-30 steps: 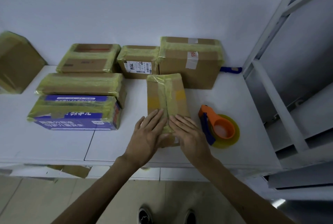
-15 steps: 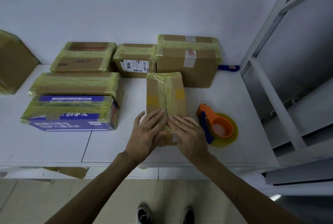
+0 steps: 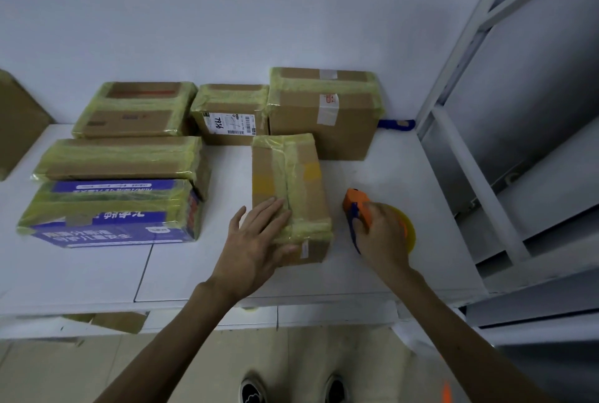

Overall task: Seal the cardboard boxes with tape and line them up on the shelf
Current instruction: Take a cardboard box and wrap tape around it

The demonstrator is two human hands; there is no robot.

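Cardboard box [image 3: 304, 175] at shelf [image 3: 97, 273] front edge: spread left hand [image 3: 256, 237] is steadying it, right hand [image 3: 384, 237] gripping tape dispenser [image 3: 356, 201].

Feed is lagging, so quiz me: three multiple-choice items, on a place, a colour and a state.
1. The tape dispenser lies where relative to the box under the left hand? A left; B right; C on top.
2. The dispenser's body is? A orange; B black; C pink.
3. The left hand is? A flat on the box, fingers straight; B curled round the dispenser; C hanging at the person's side.
B: it sits on the shelf right of the box. A: orange shows past the right hand. A: its fingers lie straight on the box top.
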